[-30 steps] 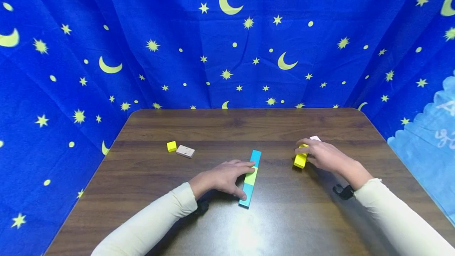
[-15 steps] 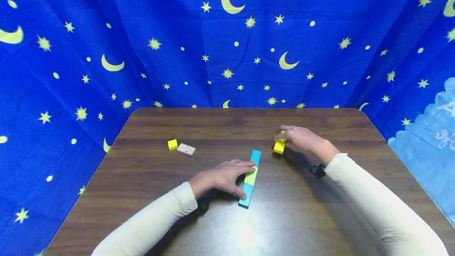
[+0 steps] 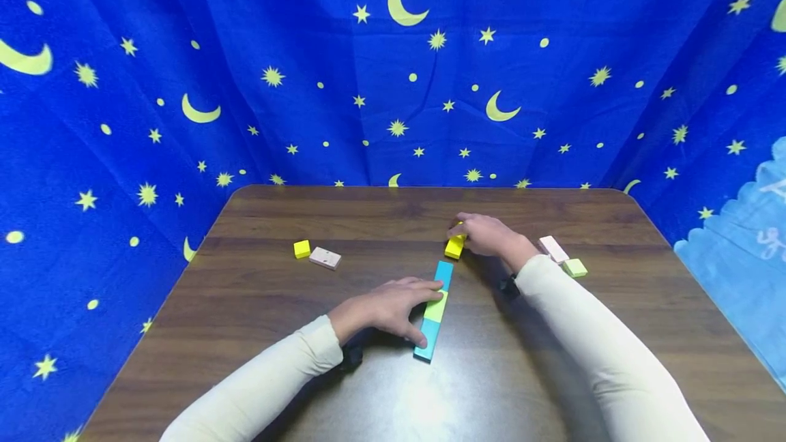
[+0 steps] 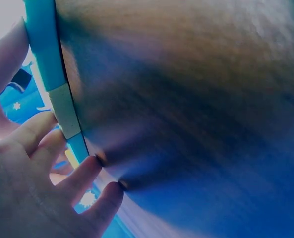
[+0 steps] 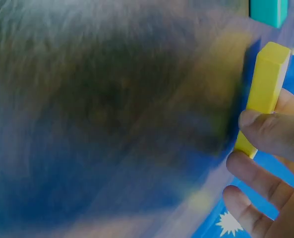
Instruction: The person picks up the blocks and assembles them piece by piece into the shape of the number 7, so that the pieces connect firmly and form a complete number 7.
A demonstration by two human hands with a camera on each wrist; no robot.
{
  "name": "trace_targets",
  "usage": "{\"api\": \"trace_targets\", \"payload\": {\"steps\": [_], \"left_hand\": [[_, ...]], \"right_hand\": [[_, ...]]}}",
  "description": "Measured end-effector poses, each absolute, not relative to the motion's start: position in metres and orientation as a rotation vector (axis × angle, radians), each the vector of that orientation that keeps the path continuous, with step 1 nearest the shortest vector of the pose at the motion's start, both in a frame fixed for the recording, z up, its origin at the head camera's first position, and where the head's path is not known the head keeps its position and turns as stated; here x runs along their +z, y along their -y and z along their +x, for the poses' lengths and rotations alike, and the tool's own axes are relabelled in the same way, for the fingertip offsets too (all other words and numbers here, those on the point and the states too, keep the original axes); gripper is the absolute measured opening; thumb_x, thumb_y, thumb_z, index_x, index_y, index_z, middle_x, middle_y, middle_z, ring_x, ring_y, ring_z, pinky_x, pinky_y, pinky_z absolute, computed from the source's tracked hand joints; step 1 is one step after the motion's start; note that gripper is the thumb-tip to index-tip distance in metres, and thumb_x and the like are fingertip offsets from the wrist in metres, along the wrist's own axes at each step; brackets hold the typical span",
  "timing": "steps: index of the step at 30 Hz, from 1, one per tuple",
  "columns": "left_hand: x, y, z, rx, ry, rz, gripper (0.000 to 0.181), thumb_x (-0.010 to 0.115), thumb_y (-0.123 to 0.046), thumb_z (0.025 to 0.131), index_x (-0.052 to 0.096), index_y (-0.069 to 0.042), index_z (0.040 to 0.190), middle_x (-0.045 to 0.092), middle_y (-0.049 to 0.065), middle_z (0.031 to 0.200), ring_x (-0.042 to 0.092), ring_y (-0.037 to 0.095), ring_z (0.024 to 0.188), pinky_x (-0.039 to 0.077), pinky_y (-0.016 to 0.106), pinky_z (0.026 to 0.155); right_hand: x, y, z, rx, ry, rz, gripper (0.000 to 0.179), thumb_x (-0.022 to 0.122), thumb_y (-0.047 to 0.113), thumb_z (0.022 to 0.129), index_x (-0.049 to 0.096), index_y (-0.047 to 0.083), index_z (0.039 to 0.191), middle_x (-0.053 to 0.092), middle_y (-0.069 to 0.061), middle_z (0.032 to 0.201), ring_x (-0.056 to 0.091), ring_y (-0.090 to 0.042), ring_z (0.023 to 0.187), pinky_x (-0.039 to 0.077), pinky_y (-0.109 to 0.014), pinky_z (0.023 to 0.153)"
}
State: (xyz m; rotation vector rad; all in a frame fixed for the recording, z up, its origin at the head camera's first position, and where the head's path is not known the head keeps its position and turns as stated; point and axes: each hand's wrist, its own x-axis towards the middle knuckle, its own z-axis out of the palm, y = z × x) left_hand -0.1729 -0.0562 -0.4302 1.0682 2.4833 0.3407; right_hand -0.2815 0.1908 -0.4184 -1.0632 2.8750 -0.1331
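Curtain (image 3: 344,53): deep blue, patterned with pale yellow moons, stars and dots. Worktop (image 3: 245,305): brown, wood-grained. Row of blocks (image 3: 435,310): blue, lime green, blue. Long block (image 3: 454,248): plain yellow. Cube (image 3: 301,249): yellow. Speckled slab (image 3: 325,258): pale pink. Small block (image 3: 575,267): pale green. Sleeves (image 3: 264,380): off-white.

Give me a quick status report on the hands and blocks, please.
Left hand touching blue-green row. Right hand pinching long yellow block, apart from row. Nothing visible between.

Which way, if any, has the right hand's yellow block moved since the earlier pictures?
Yes: in the head view, the yellow block in the right hand has moved left and farther off, to just beyond the far end of the blue-and-green row.
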Motion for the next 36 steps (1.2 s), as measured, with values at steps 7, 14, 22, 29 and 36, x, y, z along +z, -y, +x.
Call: {"api": "trace_targets", "payload": {"steps": [7, 14, 22, 29, 36], "left_hand": [[-0.431, 0.055, -0.172, 0.348, -2.479, 1.059, 0.082, 0.077, -0.051, 0.081, 0.041, -0.026, 0.151, 0.025, -0.013, 0.165, 0.028, 0.019, 0.152, 0.030, 0.048, 0.121], [-0.431, 0.054, -0.174, 0.342, -2.490, 1.050, 0.082, 0.077, -0.051, 0.081, 0.042, -0.026, 0.151, 0.026, -0.012, 0.165, 0.029, 0.020, 0.152, 0.031, 0.047, 0.121], [-0.429, 0.055, -0.177, 0.343, -2.480, 1.036, 0.082, 0.076, -0.050, 0.083, 0.040, -0.026, 0.152, 0.025, -0.011, 0.165, 0.027, 0.020, 0.152, 0.030, 0.048, 0.121], [-0.428, 0.055, -0.177, 0.363, -2.473, 1.026, 0.082, 0.076, -0.049, 0.083, 0.040, -0.026, 0.152, 0.024, -0.012, 0.165, 0.027, 0.019, 0.153, 0.029, 0.048, 0.122], [-0.428, 0.054, -0.178, 0.367, -2.478, 1.015, 0.082, 0.077, -0.049, 0.082, 0.040, -0.027, 0.152, 0.025, -0.013, 0.165, 0.027, 0.019, 0.152, 0.029, 0.049, 0.122]], "right_hand": [[-0.427, -0.184, -0.279, -0.154, -2.857, -1.043, 0.039, 0.065, 0.001, 0.092, 0.071, 0.021, 0.124, 0.060, -0.014, 0.136, 0.063, -0.036, 0.118, 0.055, -0.053, 0.094], [-0.429, -0.180, -0.276, -0.218, -2.860, -1.005, 0.043, 0.064, -0.002, 0.089, 0.070, 0.021, 0.126, 0.058, -0.017, 0.141, 0.060, -0.039, 0.123, 0.052, -0.055, 0.098], [-0.430, -0.178, -0.279, -0.253, -2.853, -1.042, 0.046, 0.062, -0.006, 0.087, 0.071, 0.019, 0.125, 0.059, -0.015, 0.139, 0.061, -0.038, 0.122, 0.052, -0.054, 0.099], [-0.430, -0.178, -0.280, -0.270, -2.856, -1.051, 0.046, 0.063, -0.006, 0.086, 0.071, 0.019, 0.125, 0.059, -0.014, 0.140, 0.060, -0.038, 0.123, 0.052, -0.054, 0.099], [-0.430, -0.180, -0.282, -0.281, -2.847, -1.059, 0.050, 0.058, -0.008, 0.086, 0.069, 0.019, 0.127, 0.059, -0.015, 0.140, 0.060, -0.039, 0.124, 0.053, -0.054, 0.098]]}}
